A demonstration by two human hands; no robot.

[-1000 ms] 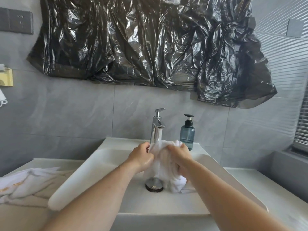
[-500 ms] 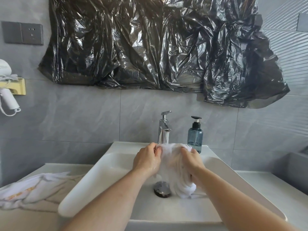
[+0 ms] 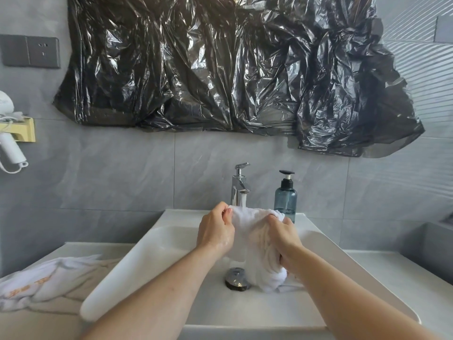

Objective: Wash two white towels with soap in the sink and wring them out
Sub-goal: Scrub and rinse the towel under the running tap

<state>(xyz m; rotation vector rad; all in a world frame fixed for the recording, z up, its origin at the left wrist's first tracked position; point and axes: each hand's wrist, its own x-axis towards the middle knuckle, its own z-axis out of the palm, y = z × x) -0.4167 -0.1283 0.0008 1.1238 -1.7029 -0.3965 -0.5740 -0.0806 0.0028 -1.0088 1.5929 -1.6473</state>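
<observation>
under the tap (image 3: 241, 190), a white towel (image 3: 255, 244) gripped by both hands, now spread wider than a second ago.
head view: left hand (image 3: 215, 231) pinches the top edge, right hand (image 3: 284, 238) clenches the bunched cloth; water now shows falling on it, so likely rinsing. sink (image 3: 157, 256) walls leave room on both sides; second towel (image 3: 44, 280) waits on the left worktop (image 3: 404, 268), soap bottle (image 3: 285, 198) just beyond.

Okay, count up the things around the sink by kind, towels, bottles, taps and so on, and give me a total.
Towels: 2, one held under the tap by the left hand and right hand, one on the counter
Soap bottles: 1
Taps: 1
Drain plugs: 1
Hair dryers: 1
Total: 6
</observation>
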